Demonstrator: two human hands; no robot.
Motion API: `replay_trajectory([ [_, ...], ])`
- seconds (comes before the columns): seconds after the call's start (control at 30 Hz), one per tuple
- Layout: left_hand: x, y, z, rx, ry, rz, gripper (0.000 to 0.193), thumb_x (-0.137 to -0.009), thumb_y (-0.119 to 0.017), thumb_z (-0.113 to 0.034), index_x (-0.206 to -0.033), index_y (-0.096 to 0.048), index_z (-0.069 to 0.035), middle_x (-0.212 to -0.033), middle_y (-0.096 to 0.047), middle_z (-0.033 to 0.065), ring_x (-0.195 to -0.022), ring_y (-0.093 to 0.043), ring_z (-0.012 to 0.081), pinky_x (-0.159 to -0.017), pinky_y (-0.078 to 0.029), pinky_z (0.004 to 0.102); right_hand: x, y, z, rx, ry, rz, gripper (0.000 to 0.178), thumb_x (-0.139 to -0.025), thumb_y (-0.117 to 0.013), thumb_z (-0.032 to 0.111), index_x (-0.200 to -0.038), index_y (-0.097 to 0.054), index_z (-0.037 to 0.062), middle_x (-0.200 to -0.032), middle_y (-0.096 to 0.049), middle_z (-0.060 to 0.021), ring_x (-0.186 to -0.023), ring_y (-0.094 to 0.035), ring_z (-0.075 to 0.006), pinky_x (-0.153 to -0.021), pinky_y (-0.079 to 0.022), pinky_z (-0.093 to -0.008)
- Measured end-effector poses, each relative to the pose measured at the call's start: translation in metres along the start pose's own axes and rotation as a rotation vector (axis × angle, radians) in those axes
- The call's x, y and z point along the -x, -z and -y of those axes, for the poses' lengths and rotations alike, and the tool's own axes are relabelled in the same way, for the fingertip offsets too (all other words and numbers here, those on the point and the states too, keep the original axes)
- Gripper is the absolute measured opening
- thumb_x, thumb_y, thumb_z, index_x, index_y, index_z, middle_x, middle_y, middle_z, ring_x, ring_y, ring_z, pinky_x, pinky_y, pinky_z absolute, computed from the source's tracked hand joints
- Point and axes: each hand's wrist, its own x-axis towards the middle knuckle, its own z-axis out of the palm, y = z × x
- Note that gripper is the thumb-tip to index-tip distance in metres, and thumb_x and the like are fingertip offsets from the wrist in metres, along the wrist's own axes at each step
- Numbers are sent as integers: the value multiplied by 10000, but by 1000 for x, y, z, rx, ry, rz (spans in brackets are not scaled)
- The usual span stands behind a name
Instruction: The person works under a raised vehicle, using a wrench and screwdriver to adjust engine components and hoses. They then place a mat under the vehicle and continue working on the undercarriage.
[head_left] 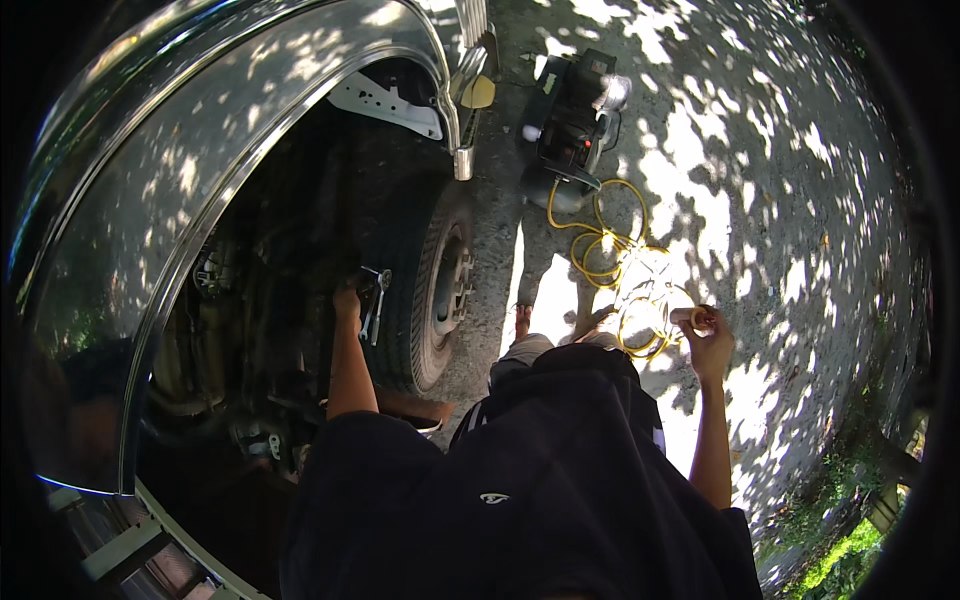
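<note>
My left hand [347, 304] reaches over the tire [404, 290] under the raised, curved body panel. Right beside it, metal wrenches [376, 308] lie along the top of the tire. Deep shadow hides most of that hand's fingers, so whether it grips anything does not show. Out to the right, my right hand [710, 348] is closed around a small tan cylindrical piece [685, 315], held above the sunlit ground. Its exact kind is too small to make out.
An air compressor [580, 125] stands ahead on the concrete, with a coiled yellow hose [600, 260] trailing from it toward my feet. The glossy dark vehicle panel [200, 170] arches over the left side. Studs project from the wheel hub [462, 285]. Greenery [845, 560] borders the lower right.
</note>
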Motion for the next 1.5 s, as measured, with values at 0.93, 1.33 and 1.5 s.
replay_trajectory([
  [0.93, 270, -510, -83, -593, -350, -350, 446, -1088, -546, -303, -1361, -615, 44, -1143, -712, 308, -979, -700, 457, -862, -531, 505, -41, 52, -396, -475, -435, -417, 113, -948, -625, 72, -853, -565, 60, -792, -579, -2, -726, -570, -135, -682, -529, -321],
  [1.33, 128, -803, -212, -666, -278, -106, 612, -1057, -558, -550, -1413, -606, -53, -975, -753, 216, -880, -703, 429, -813, -521, 505, -346, 107, -375, -266, -630, -426, 173, -778, -809, 135, -823, -656, 70, -732, -666, -5, -705, -607, -132, -711, -526, -306],
  [1.5, 72, -967, -337, -393, -509, 87, 518, -1112, -499, -429, -1174, -673, 55, -959, -727, 263, -884, -697, 430, -804, -502, 498, -452, 121, -393, -84, -905, -430, 335, -766, -898, 246, -967, -707, 56, -930, -756, -51, -839, -688, -182, -788, -554, -376],
])
